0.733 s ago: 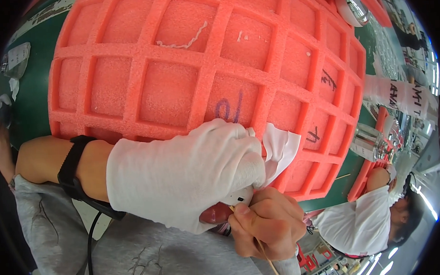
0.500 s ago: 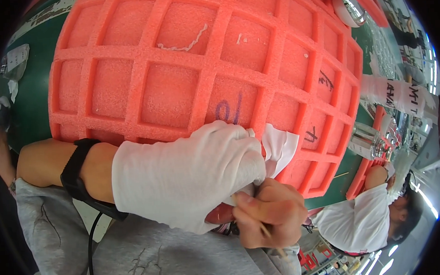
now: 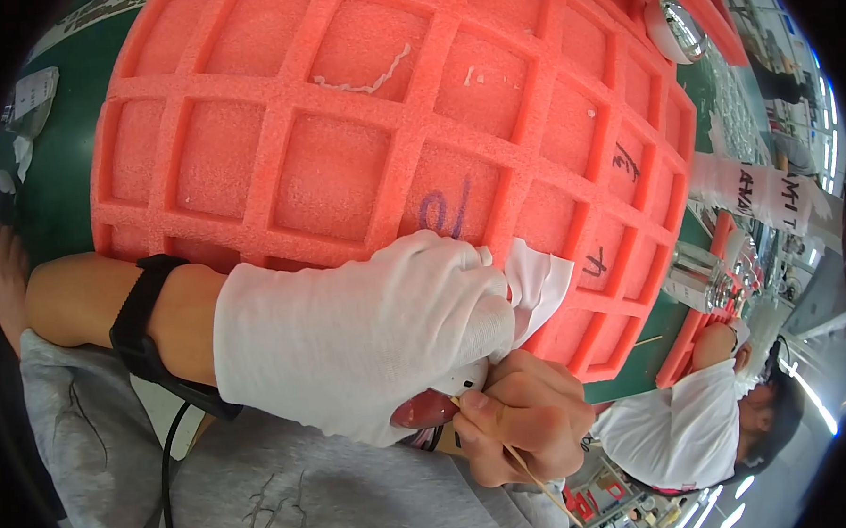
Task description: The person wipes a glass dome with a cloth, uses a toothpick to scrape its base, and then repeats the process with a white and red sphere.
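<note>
My left hand (image 3: 379, 337), in a white glove, is closed around a pale, smooth part (image 3: 468, 379) with small dark openings; most of it is hidden. What looks like the bare left thumb (image 3: 422, 410) pokes out of the glove beside it. A white cloth (image 3: 539, 282) sticks out past the gloved fingers. My bare right hand (image 3: 529, 415) pinches a thin wooden stick (image 3: 536, 479). One end of the stick meets the pale part, and the other slants down to the right. Behind both hands spreads a red foam tray (image 3: 389, 124) with square pockets.
Green table surface (image 3: 52, 200) shows at the left, with a clear bag (image 3: 34, 102) on it. Beyond the tray's right side are a shiny dome (image 3: 682, 28), a clear jar-like item (image 3: 697, 276) and a wrapped roll (image 3: 760, 188). A co-worker in white (image 3: 680, 427) sits at right.
My right hand has shifted slightly down, and the stick's length shows more clearly. The pale part's dark openings have come into view. My left hand keeps its grip.
</note>
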{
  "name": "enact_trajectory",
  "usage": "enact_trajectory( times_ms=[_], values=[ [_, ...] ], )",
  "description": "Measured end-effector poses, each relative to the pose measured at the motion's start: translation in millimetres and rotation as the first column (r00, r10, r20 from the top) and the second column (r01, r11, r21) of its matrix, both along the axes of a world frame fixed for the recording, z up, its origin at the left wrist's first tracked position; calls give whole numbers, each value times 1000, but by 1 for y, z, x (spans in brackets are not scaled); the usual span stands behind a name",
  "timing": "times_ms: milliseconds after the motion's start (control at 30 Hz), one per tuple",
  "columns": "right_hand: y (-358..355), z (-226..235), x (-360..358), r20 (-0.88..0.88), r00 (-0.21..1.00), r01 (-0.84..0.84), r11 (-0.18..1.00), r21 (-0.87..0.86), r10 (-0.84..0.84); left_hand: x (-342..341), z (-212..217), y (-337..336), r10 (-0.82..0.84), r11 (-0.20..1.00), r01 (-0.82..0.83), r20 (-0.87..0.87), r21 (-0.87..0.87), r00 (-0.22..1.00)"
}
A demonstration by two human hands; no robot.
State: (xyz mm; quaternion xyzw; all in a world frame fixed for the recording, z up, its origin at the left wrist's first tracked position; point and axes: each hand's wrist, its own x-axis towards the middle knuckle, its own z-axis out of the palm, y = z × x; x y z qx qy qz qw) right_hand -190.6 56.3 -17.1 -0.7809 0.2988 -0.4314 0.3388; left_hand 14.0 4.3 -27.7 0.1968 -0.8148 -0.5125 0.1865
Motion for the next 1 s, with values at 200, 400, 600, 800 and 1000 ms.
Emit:
enact_trajectory(
  times_ms=[200, 400, 600, 800, 1000],
  values=[
    [-5, -2, 8, -15, 1000, 14, 991, -135, -16, -3, -1, 2, 32, 996, -31, 1, -82, 1000],
    [-2, -6, -9, 101, 993, -79, 989, 122, 66, 1, -1, -1, -8, 1000, 8, -4, 2, 1000],
    [3, -3, -9, 46, 999, -26, 997, 72, 22, 0, 0, -3, -49, 999, 49, 18, -22, 999],
    [6, -1, 4, 7, 998, 59, 998, -37, -59, -1, -1, 1, -24, 1000, 24, 13, 1, 1000],
    [4, 0, 12, 5, 991, 134, 988, -79, -134, -3, -1, -1, -41, 999, 42, 27, -35, 999]
  ],
)
